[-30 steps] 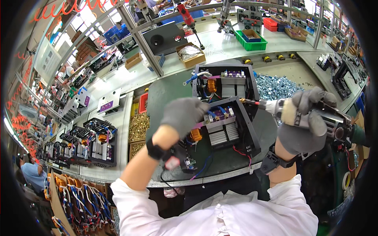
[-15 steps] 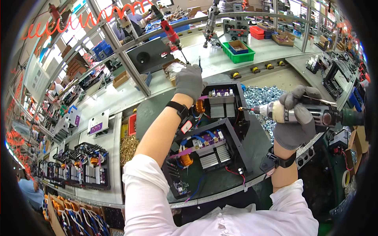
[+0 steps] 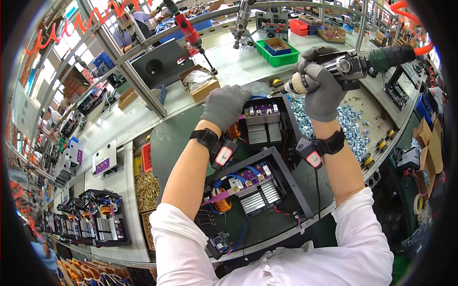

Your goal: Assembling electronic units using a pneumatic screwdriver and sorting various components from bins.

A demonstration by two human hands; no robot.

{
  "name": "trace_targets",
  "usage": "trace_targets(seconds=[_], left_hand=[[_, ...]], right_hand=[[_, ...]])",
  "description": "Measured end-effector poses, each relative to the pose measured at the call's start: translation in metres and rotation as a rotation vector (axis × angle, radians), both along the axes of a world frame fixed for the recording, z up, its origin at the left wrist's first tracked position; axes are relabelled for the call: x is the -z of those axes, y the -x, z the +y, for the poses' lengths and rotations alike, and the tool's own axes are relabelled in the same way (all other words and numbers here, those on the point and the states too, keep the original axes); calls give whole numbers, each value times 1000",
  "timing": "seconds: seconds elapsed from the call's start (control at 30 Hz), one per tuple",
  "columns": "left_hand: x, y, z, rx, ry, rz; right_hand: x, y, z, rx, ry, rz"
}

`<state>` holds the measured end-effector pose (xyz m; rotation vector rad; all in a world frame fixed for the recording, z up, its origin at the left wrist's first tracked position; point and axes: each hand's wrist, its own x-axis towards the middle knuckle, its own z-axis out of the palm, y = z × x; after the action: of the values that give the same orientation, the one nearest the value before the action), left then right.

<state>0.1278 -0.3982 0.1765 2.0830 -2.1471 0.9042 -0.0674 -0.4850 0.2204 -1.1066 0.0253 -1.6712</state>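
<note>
My right hand point(image 3: 325, 90), in a grey glove, is wrapped around a silver-and-black pneumatic screwdriver point(image 3: 341, 66). Its nose points left, just beyond the far right corner of the upper black metal housing point(image 3: 292, 121). My left hand point(image 3: 225, 108), gloved too, is curled over that housing's far left side. Its fingertips are hidden, so what they grip cannot be made out; a blue strip shows just right of them. Inside the housing sit a purple circuit board point(image 3: 261, 110) and a finned heat sink point(image 3: 263, 134). A second, similar housing point(image 3: 293, 190) with a copper coil point(image 3: 222, 204) lies nearer me.
Loose metal nuts point(image 3: 350, 131) are heaped right of the housings. Brass fasteners fill a bin point(image 3: 147, 190) at left. A red screwdriver point(image 3: 188, 31) hangs over the far bench, near a cardboard box point(image 3: 202, 90) and a green tray point(image 3: 281, 59). Assembled units point(image 3: 95, 217) stand at left.
My right hand has carried the screwdriver away from me and leftward, from over the nuts to the upper housing's far edge. My left hand has come slightly nearer, to that housing's far left side.
</note>
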Motion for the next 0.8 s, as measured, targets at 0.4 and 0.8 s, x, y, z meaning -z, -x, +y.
trace_targets(seconds=[0.4, 0.8], left_hand=[[6, -4, 1, -1, 93, 106], [-8, 8, 6, -13, -92, 338]], right_hand=[[11, -25, -3, -101, -66, 238], [8, -43, -8, -152, 33, 361]])
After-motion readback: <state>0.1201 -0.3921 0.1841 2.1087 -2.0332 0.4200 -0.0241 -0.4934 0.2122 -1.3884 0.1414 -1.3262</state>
